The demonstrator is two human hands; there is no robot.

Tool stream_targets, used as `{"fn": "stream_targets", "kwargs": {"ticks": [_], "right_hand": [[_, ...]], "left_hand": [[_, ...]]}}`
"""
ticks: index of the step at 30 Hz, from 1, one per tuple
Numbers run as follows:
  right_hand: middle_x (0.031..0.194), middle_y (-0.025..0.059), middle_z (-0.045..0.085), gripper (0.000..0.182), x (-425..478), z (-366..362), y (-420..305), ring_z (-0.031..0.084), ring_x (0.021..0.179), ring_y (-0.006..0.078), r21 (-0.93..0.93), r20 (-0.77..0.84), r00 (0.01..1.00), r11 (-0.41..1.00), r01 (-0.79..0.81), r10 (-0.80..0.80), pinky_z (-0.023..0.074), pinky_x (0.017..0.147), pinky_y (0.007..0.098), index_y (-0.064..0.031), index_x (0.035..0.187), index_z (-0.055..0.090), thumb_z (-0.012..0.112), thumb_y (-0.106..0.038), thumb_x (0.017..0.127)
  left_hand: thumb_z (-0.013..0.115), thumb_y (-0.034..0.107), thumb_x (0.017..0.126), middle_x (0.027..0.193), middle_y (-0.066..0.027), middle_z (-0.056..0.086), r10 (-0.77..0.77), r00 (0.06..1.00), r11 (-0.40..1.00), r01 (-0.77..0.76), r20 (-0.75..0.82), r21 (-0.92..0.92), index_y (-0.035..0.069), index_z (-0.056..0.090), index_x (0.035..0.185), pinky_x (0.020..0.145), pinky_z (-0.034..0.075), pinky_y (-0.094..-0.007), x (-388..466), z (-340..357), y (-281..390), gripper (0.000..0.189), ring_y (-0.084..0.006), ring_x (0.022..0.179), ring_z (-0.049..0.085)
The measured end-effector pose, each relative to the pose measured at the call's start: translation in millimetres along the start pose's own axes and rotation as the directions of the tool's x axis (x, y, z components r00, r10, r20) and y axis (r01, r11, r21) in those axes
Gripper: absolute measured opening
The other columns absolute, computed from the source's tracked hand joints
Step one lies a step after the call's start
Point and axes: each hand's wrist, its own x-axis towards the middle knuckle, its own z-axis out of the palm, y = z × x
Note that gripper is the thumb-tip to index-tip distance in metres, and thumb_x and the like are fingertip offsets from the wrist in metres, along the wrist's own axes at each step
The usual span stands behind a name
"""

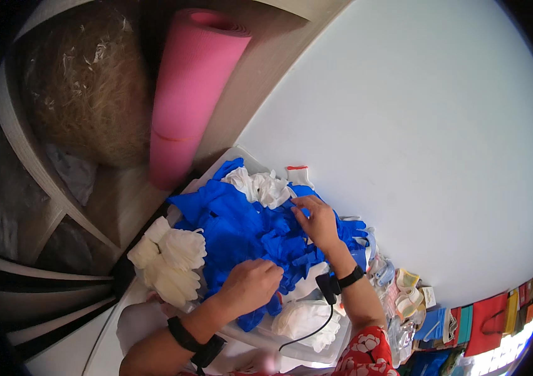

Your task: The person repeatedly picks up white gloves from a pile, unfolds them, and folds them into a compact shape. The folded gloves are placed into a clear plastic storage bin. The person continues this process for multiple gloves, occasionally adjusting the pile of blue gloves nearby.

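Note:
A heap of blue disposable gloves (233, 230) fills a translucent plastic bin (290, 345). My left hand (252, 284) lies over the near part of the heap, fingers curled; whether it holds a glove cannot be made out. At the heap's right side, my right hand (316, 221) touches the gloves with thumb and forefinger bent toward each other; what lies between them is unclear. Crumpled white gloves (262, 185) rest on the far part of the heap. A bundle of cream gloves (167, 261) sits at the bin's left edge, and another white bundle (306, 322) lies near its front.
A rolled pink mat (196, 94) stands behind the bin, beside a plastic-wrapped brown fibrous bundle (88, 89) on a shelf. A white wall (403, 141) rises at the right. More gloves and packets (407, 296) and a red bag (487, 324) lie to the lower right.

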Motion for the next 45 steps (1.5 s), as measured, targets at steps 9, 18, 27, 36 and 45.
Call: {"fn": "stream_targets", "kwargs": {"ticks": [9,18,27,36,45], "right_hand": [[0.09,0.0137,0.069,0.017,36.4,34.1,25.8,0.068,0.075,0.0283,-0.165,0.061,0.994,0.983,-0.079,0.09,0.0544,0.069,0.0377,-0.0034,0.093,0.071,0.075,-0.014,0.081],[0.084,0.0105,0.067,0.009,0.6,-17.3,-1.0,0.067,0.071,0.0206,0.129,-0.14,0.981,0.985,-0.113,0.131,0.0528,0.064,0.0308,-0.0021,0.089,0.071,0.075,-0.009,0.084],[0.091,0.0031,0.069,0.008,-58.1,-67.4,-31.3,0.063,0.081,0.0085,0.575,-0.152,0.938,0.8,-0.172,0.311,0.0505,0.074,0.0234,0.0005,0.097,0.069,0.069,-0.004,0.091],[0.115,0.0106,0.068,0.015,-159.0,-101.7,-57.2,0.063,0.094,0.0131,0.802,-0.025,0.935,0.565,-0.193,0.354,0.0522,0.08,0.0281,0.0,0.11,0.066,0.062,-0.006,0.097],[0.119,0.0124,0.066,0.013,-256.0,-91.4,-42.0,0.063,0.101,0.0154,0.907,-0.054,0.92,0.405,-0.117,0.388,0.0512,0.086,0.0288,-0.0001,0.11,0.064,0.06,-0.004,0.098]], "left_hand": [[0.067,0.011,0.08,0.08,-0.0103,0.063,0.017,1.0,1.0,-0.017,0.008,-0.002,0.006,0.064,0.081,0.069,0.054,-0.0393,-5.8,3.3,-13.1,0.006,-0.0282,0.078,0.065],[0.066,0.01,0.085,0.083,-0.0123,0.066,-0.019,0.995,1.0,0.018,0.1,0.015,0.004,0.068,0.086,0.069,0.054,-0.0407,-10.0,0.5,-12.2,0.006,-0.0305,0.077,0.066],[0.067,0.011,0.086,0.101,-0.0148,0.068,-0.127,0.963,0.992,0.13,-0.236,-0.004,0.001,0.066,0.103,0.081,0.055,-0.0413,-2.0,-3.4,5.9,0.02,-0.0325,0.096,0.065],[0.08,0.01,0.08,0.131,-0.0218,0.054,-0.499,0.866,0.748,0.447,0.028,-0.491,0.005,0.041,0.146,0.071,0.057,-0.0307,-2.2,26.9,26.6,0.077,-0.023,0.094,0.069],[0.056,0.003,0.099,0.117,-0.0146,0.068,-0.298,0.923,0.514,0.371,0.245,-0.773,0.002,0.061,0.117,0.083,0.058,-0.0318,-1.9,56.7,46.9,0.019,-0.0205,0.102,0.069]]}}
